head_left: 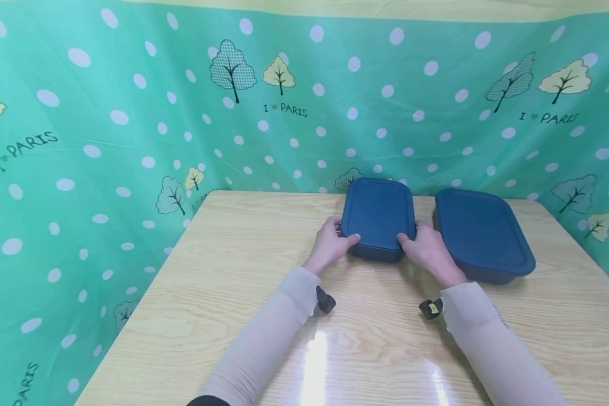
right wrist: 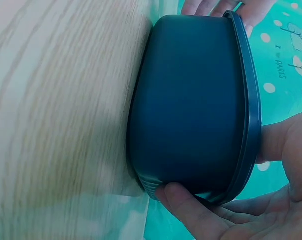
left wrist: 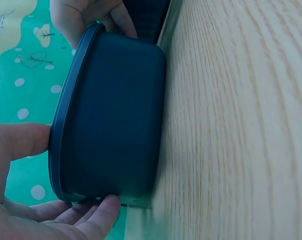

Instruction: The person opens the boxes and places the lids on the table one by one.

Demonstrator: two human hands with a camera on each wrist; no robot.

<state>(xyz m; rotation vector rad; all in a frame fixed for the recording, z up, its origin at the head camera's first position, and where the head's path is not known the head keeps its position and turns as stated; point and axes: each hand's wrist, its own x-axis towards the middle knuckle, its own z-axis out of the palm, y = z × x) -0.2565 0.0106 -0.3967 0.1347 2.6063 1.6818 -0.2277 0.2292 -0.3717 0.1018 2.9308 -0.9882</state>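
A dark blue lidded food container (head_left: 378, 214) is at the far middle of the wooden table, held from both sides. My left hand (head_left: 332, 243) grips its left side, thumb on the lid's edge and fingers against the wall. On the opposite side my right hand (head_left: 426, 248) grips it the same way. Both wrist views show the container's plain front wall (left wrist: 118, 115) close over the tabletop. The right thumb presses the lid rim (right wrist: 252, 105) while the fingers reach along the side wall.
A larger blue lidded container (head_left: 482, 231) stands just to the right, close beside the right hand. The wooden table (head_left: 223, 265) extends left and toward me. A green dotted curtain (head_left: 294, 141) hangs behind the table's back edge and along both sides.
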